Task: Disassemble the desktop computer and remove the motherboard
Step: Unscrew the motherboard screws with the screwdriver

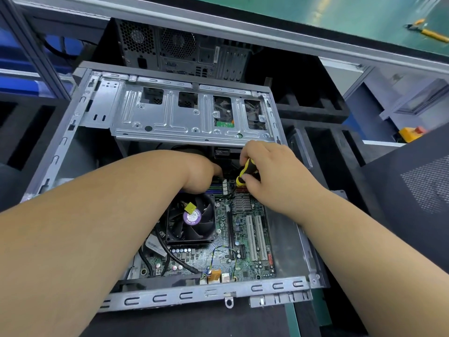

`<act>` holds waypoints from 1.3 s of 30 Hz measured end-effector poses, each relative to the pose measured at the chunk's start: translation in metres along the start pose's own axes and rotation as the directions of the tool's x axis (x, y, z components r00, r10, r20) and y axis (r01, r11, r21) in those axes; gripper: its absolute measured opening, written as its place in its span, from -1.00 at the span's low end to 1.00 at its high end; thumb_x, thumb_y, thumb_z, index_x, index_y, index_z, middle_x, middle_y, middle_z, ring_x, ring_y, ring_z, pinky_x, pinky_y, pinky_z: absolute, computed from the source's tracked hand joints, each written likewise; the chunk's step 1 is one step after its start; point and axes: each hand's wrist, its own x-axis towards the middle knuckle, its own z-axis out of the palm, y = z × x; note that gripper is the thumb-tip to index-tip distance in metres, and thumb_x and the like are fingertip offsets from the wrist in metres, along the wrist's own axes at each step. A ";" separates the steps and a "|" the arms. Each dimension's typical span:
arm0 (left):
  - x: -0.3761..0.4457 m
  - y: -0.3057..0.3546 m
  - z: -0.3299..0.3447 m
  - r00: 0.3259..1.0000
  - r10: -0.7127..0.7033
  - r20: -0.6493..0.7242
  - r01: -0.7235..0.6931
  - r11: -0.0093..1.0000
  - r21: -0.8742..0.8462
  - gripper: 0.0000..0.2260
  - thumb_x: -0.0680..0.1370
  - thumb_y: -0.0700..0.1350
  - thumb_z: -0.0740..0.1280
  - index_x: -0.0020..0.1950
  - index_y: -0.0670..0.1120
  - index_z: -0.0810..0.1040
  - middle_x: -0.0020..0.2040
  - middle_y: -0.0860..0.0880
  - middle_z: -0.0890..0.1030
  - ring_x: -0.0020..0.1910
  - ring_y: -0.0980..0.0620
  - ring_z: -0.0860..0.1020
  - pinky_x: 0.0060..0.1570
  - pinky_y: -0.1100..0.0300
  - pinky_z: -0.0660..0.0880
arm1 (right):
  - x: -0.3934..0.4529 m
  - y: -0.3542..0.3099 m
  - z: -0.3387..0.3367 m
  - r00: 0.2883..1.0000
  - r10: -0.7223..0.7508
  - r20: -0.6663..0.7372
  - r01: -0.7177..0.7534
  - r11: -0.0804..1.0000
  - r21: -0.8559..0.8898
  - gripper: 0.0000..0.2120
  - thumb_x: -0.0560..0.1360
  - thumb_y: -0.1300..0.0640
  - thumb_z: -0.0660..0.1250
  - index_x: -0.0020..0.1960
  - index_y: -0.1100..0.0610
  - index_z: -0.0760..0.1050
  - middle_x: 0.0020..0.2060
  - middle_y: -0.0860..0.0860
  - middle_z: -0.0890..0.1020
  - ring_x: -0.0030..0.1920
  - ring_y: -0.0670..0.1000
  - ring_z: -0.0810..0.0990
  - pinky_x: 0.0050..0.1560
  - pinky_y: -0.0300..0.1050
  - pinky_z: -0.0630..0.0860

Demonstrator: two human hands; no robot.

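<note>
An open desktop case (170, 296) lies on its side in front of me, its green motherboard (245, 242) bolted inside with a black CPU fan (192, 221) on it. My right hand (269, 169) grips a yellow-and-black screwdriver (244, 175), tip pointing down at the board's far edge under the drive cage (184, 115). My left hand (201, 173) reaches into the same spot beside the memory slots; its fingertips are hidden, so what they touch cannot be told.
A second tower (179, 47) stands behind the case under the bench rail. A removed dark side panel (413, 190) lies at the right. Yellow-handled pliers (427, 31) rest on the green bench top. Black cables (167, 251) cross the board's near left part.
</note>
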 end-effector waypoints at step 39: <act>0.002 -0.001 0.001 1.000 0.011 0.000 -0.011 1.000 0.014 -0.40 0.53 -0.31 0.11 0.52 0.13 0.20 0.39 -0.09 0.43 0.17 -0.07 0.48 -0.07 0.20 0.38 | -0.001 -0.001 0.002 1.000 0.000 -0.029 -0.002 0.996 -0.089 -0.85 0.58 0.01 0.26 0.00 0.10 0.43 -0.29 -0.06 0.44 -0.19 0.04 0.42 -0.10 -0.13 0.22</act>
